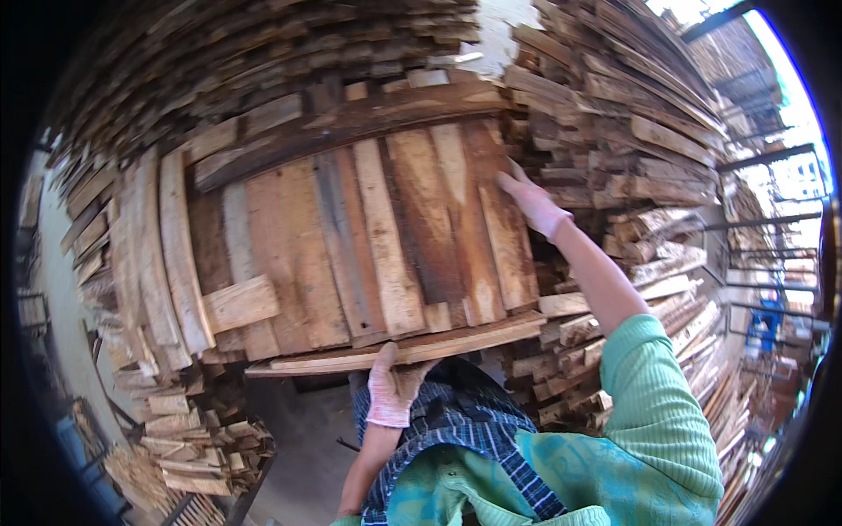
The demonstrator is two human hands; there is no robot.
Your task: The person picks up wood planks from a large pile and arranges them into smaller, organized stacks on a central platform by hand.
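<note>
In front of me a layer of rough wooden planks [294, 250] lies side by side, brown and pale, some with dark stains. A long narrow board [474, 337] runs across their near ends. My left hand [392, 392], in a pale pinkish work glove, is closed at this board's near edge, its thumb up against the wood and its other fingers partly hidden. At the far right, my right hand [537, 203], gloved alike, reaches along the side of the outermost plank [509, 254] with fingers stretched out. A short wood block [241, 302] rests on the planks at the left.
Tall stacks of split boards [614, 123] rise on the right, with another stack [263, 44] at the back. Long slats [158, 245] lean at the left. A pile of short offcuts [197, 447] stands at the lower left. A thick dark beam [351, 123] lies across the planks' far ends.
</note>
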